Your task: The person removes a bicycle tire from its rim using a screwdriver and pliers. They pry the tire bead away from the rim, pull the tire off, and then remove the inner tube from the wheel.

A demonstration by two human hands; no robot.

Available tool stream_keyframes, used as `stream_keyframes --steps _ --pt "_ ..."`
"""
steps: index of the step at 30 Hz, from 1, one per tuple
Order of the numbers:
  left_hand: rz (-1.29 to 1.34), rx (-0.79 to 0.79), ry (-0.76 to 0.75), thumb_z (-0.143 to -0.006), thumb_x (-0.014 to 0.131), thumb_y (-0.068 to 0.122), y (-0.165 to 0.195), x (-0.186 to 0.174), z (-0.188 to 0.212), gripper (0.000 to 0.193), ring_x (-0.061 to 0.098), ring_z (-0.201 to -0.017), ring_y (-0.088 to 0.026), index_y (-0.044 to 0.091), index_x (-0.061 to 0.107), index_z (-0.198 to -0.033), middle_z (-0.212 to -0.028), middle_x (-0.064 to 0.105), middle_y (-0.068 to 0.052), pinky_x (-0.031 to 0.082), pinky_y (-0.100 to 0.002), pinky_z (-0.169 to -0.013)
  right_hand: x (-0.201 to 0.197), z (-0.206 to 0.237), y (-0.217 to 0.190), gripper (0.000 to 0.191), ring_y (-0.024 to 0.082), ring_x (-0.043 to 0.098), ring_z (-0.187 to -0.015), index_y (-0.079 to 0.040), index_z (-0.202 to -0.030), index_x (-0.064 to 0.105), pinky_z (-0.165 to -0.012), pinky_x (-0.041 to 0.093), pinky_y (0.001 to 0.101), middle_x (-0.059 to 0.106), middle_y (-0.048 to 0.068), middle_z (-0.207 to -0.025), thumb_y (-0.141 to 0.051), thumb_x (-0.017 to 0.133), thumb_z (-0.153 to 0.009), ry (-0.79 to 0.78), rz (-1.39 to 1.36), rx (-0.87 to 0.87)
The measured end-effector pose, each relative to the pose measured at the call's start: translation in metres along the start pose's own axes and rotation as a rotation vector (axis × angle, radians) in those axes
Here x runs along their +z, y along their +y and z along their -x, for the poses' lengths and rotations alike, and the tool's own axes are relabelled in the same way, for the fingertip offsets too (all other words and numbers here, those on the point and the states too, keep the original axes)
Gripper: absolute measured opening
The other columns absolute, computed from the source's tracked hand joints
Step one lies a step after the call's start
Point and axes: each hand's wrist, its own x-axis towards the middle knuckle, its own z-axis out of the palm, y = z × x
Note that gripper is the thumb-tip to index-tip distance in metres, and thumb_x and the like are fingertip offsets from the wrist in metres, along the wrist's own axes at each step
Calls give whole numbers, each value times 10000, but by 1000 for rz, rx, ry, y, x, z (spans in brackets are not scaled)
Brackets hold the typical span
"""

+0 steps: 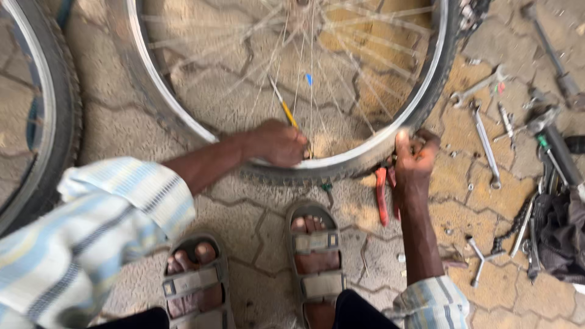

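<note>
A bicycle wheel (pixel 420 103) fills the upper middle of the view, standing on a paved floor (pixel 256 225) of interlocking stone blocks. Its shiny metal rim carries a dark, knobbly tyre that looks loose along the bottom, and thin silver spokes fan up toward the hub at 12 o'clock, blurred. A second wheel (pixel 58 122) with a black tyre stands at 9 o'clock, cut off by the edge.

The left hand (pixel 279 142) rests inside the rim at its lowest point, fingers closed around a yellow-handled screwdriver (pixel 286 111) whose shaft points up toward 11 o'clock among the spokes. The right hand (pixel 414 159) grips the tyre and rim at about 4 o'clock on the wheel, thumb upright against the metal, fingers curled tight over the rubber. Both wrists come out of pale striped sleeves.

Two feet in grey sandals (pixel 317 262) stand at 6 o'clock, just below the wheel. Red-handled pliers (pixel 382 195) lie on the floor beside the right hand. Spanners (pixel 484 143) and other tools lie scattered at 3 o'clock.
</note>
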Motion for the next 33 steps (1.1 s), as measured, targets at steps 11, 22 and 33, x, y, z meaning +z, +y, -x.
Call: stream_keyframes --steps 11,22,33 --pt "74 -183 -139 -1053 377 395 38 -2 14 368 427 -623 -180 136 458 -804 -736 380 -46 470 -380 -584 -38 2 33 585 273 601 -1044 -12 -1429 388 -932 524 480 594 201 -1183 -427 554 -1052 -27 327 -47" --pt "116 -109 -81 -1049 410 466 49 0 34 513 551 -606 -235 63 626 -817 -716 533 -89 564 -415 -593 19 43 -35 250 372 619 -1168 -4 -1090 694 -1035 515 530 650 202 -1196 -244 633 -1057 -68 538 -913" --pt "559 -228 -264 -1024 528 250 -18 -95 69 246 665 -646 -224 27 629 -1041 -842 657 -138 589 -331 -562 130 17 -100 422 316 705 -966 -24 -1183 695 -832 586 449 691 180 -1109 -382 512 -1056 -786 627 -665"
